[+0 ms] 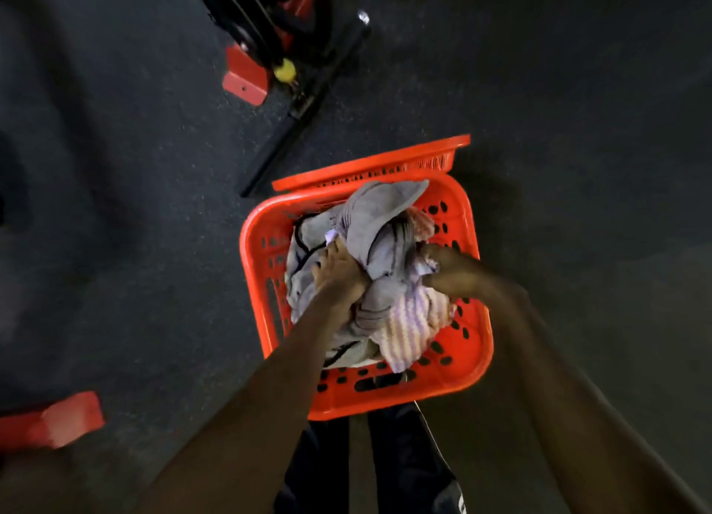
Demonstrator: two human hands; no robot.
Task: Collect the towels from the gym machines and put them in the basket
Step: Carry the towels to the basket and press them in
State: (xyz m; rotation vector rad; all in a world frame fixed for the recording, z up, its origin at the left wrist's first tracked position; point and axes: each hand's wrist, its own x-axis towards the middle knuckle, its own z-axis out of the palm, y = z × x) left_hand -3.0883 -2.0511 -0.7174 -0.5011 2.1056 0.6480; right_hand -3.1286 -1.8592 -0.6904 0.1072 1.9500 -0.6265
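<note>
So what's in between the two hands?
In the head view, a bunched grey towel lies between the left hand and the right hand, piled in the orange plastic basket.

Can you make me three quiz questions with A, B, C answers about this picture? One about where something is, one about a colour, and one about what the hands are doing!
1. Where are the towels?
A. Inside the basket
B. Spread on the floor
C. Hanging on the gym machine

2. What colour is the basket?
A. Blue
B. Orange-red
C. White

3. What are the left hand and right hand doing?
A. Resting at the person's sides
B. Both pressed into the towel pile
C. Lifting the basket by its rim

Answers:
1. A, the crumpled pile fills the basket.
2. B, its perforated walls are bright orange-red.
3. B, both hands reach down onto the cloth, with neither on the rim.
</note>
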